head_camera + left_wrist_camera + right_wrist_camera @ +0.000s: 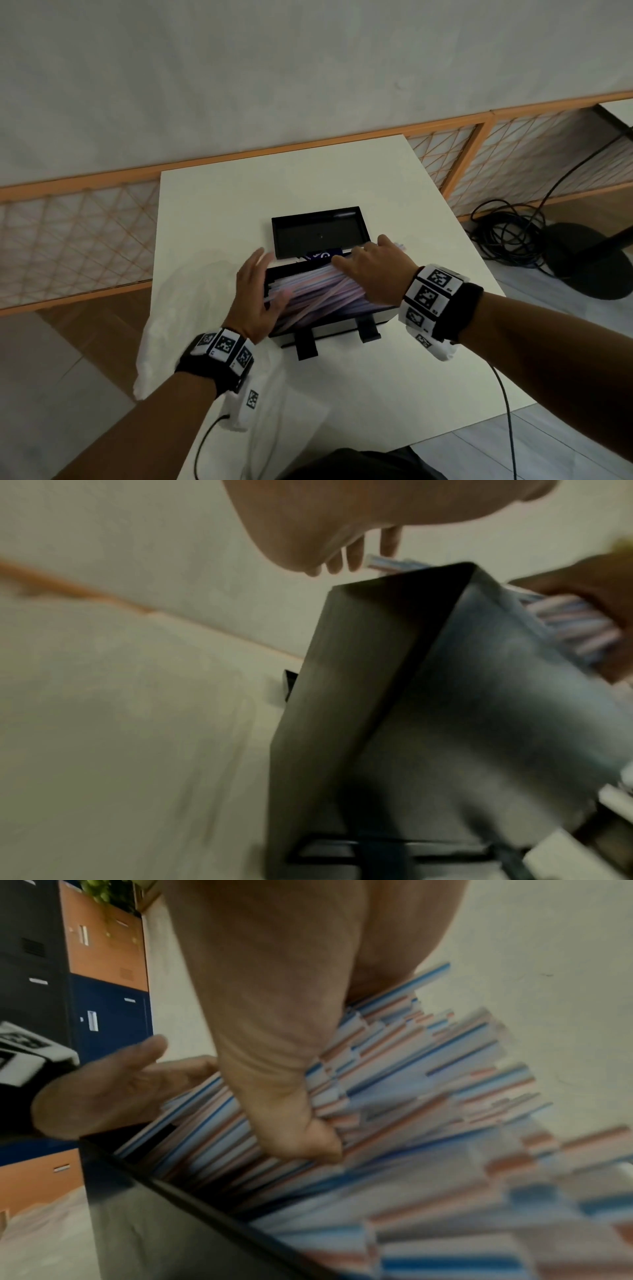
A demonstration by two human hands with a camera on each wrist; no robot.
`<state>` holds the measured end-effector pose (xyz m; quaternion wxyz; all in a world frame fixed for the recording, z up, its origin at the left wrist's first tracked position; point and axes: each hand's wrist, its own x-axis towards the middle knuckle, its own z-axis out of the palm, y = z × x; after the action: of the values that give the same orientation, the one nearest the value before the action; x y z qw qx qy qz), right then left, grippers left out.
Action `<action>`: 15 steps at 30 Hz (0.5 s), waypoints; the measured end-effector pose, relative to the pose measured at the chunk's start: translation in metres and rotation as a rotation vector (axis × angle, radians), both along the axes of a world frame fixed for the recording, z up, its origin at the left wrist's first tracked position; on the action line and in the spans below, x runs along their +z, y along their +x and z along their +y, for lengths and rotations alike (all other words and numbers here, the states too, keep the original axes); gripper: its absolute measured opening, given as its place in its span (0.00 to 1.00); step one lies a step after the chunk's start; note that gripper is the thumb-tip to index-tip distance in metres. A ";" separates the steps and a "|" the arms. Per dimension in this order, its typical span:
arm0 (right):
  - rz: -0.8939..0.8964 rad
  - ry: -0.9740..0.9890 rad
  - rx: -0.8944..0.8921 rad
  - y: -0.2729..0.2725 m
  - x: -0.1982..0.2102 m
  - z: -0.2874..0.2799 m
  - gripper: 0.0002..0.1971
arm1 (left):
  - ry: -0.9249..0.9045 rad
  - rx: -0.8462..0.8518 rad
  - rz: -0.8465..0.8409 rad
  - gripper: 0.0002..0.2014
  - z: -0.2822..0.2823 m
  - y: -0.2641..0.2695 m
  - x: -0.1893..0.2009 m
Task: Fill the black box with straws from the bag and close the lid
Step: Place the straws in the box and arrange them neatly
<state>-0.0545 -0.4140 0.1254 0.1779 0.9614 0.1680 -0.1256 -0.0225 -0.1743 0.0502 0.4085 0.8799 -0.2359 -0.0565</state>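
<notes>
The black box (pixel 322 331) stands mid-table, heaped with striped pink, blue and white straws (pixel 318 294). Its lid (pixel 318 233) lies flipped open behind it. My left hand (pixel 260 294) is at the box's left end, its straight fingers against the straw ends. My right hand (pixel 373 270) lies palm down on the straws at the right end, where some ends stick out past the box. In the right wrist view the right hand's (pixel 274 1015) thumb presses into the fanned straws (pixel 445 1110). The see-through bag (pixel 178 308) lies slack on the table's left side.
The white table (pixel 342 171) stands against an orange-framed lattice partition (pixel 68 240). A coil of black cable (pixel 507 233) and a black stand base (pixel 589 260) are on the floor to the right. Two black latch straps (pixel 305 346) hang from the box's front.
</notes>
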 end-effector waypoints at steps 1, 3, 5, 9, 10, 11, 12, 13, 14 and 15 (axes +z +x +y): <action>-0.005 -0.003 -0.001 -0.001 0.001 0.001 0.33 | -0.101 0.077 0.085 0.44 -0.002 -0.003 -0.002; -0.002 -0.001 -0.007 -0.001 0.003 0.004 0.33 | -0.240 0.139 0.228 0.41 -0.006 -0.008 -0.002; 0.001 0.009 -0.025 -0.002 0.003 0.006 0.32 | -0.278 0.143 0.268 0.39 -0.011 -0.011 0.001; -0.016 0.057 -0.078 -0.007 0.003 0.006 0.28 | 0.026 -0.068 0.047 0.42 -0.009 -0.010 0.010; -0.020 0.071 -0.088 -0.008 0.003 0.006 0.28 | 0.138 -0.164 -0.008 0.45 -0.009 -0.011 0.012; -0.023 0.085 -0.098 -0.009 0.003 0.005 0.28 | 0.225 -0.230 -0.026 0.47 -0.009 -0.011 0.015; -0.030 0.102 -0.108 -0.009 0.004 0.004 0.28 | 0.281 -0.254 -0.012 0.48 -0.010 -0.012 0.019; -0.038 0.122 -0.118 -0.009 0.005 0.003 0.28 | 0.310 -0.246 0.015 0.49 -0.010 -0.013 0.021; -0.047 0.145 -0.128 -0.009 0.006 0.002 0.28 | 0.320 -0.230 0.030 0.49 -0.011 -0.013 0.022; -0.051 0.164 -0.137 -0.009 0.007 0.001 0.27 | 0.317 -0.220 0.031 0.47 -0.012 -0.012 0.022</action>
<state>-0.0635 -0.4130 0.1321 0.0936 0.9849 0.1073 -0.0986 -0.0349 -0.1861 0.0724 0.2599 0.9011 -0.3127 -0.1509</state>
